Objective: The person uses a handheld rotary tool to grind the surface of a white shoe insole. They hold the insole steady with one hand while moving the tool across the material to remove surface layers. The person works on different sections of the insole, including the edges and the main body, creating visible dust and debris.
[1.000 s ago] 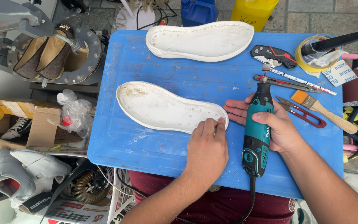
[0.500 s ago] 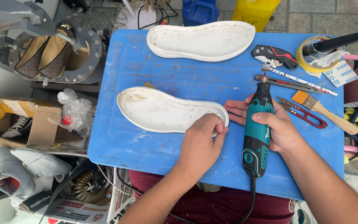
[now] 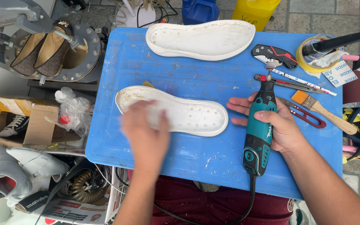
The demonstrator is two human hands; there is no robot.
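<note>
My left hand (image 3: 144, 129) flat, open on sole (image 3: 188, 114); right hand (image 3: 278, 127) gripping rotary tool (image 3: 259, 129) over blue surface (image 3: 188, 154).

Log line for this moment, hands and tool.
left hand blurred over near sole | right hand grips teal rotary tool | blue board

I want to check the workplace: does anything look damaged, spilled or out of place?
Nothing is clearly wrong. Small white crumbs lie on the blue board below the near white sole, and a tan wedge pokes from under it.
</note>
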